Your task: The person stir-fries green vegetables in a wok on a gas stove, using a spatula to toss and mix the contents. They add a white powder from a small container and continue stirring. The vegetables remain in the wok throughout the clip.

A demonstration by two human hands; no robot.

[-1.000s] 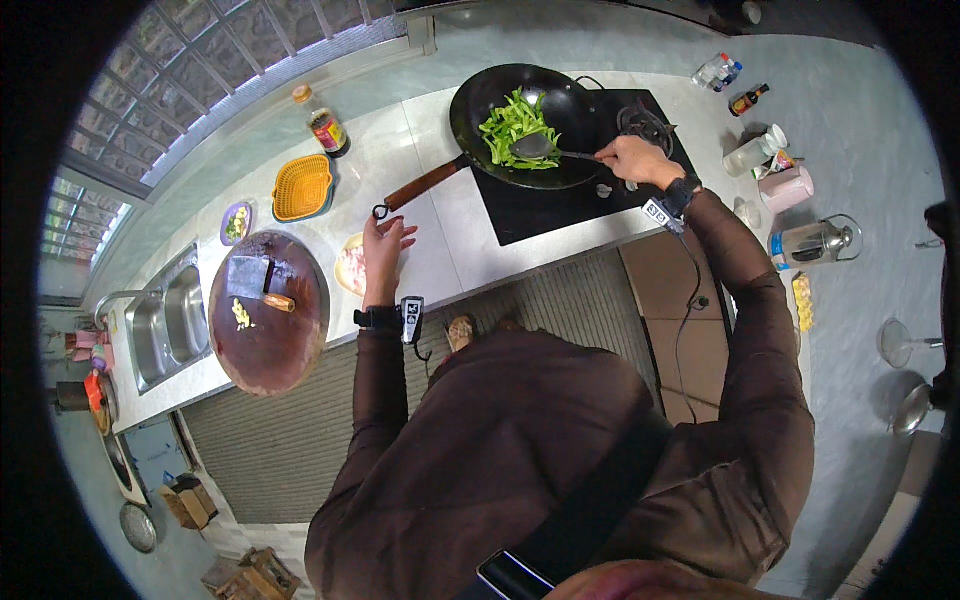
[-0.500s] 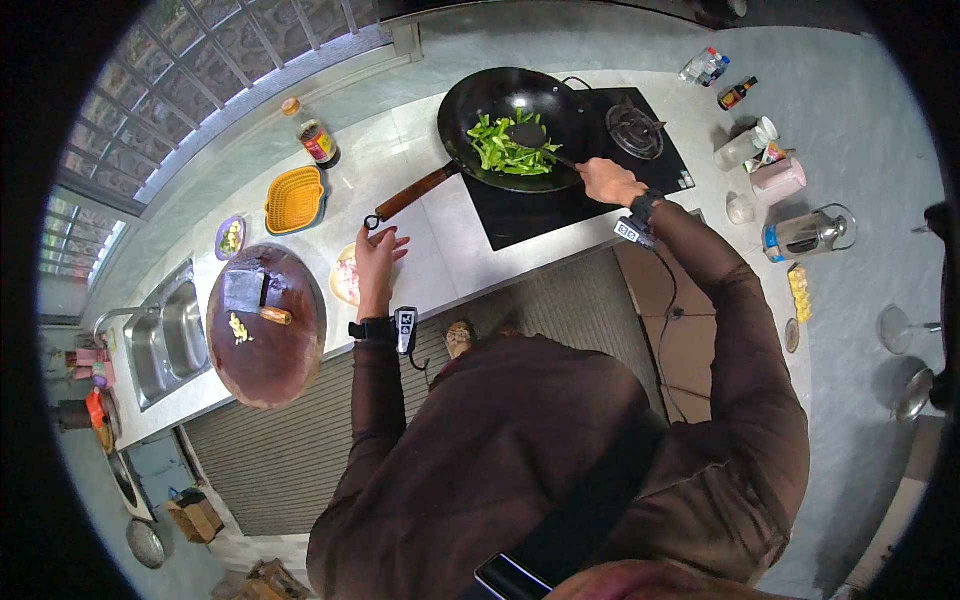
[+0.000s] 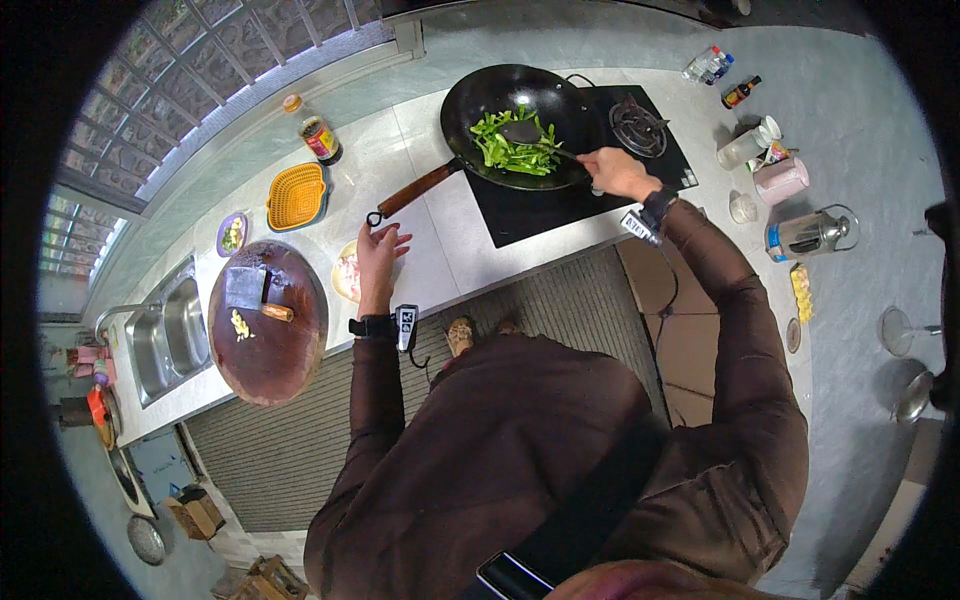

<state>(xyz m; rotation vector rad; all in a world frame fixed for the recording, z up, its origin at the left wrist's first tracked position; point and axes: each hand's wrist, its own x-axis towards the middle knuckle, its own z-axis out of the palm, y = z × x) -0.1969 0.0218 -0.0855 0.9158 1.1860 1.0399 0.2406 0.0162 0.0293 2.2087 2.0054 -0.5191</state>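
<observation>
A black wok [image 3: 480, 95] stands on the black cooktop [image 3: 500, 220] with cut green vegetables [image 3: 510, 155] in it, probably peppers. My right hand [image 3: 620, 175] is closed round the handle of a dark spatula [image 3: 520, 131], whose blade rests on the greens. The wok's wooden handle [image 3: 420, 190] points toward my left and ends in a metal ring. My left hand [image 3: 378, 260] has fingertips at that ring, gripping it lightly, while its other fingers stick out to the right. Partly hidden behind this hand is a plate of pale pink sliced meat [image 3: 348, 275].
On the left, a round chopping board [image 3: 265, 360] holds a cleaver [image 3: 246, 287] and chopped pale pieces [image 3: 240, 325]. Beyond stand a small bowl [image 3: 232, 234], yellow basket [image 3: 296, 196] and sauce bottle [image 3: 320, 138]. A sink [image 3: 165, 340] is far left; jars and a kettle [image 3: 805, 237] line the right.
My right hand has shifted slightly right, drawing the spatula blade a little left and down over the greens. My left hand stays at the ring, and the wok keeps its place.
</observation>
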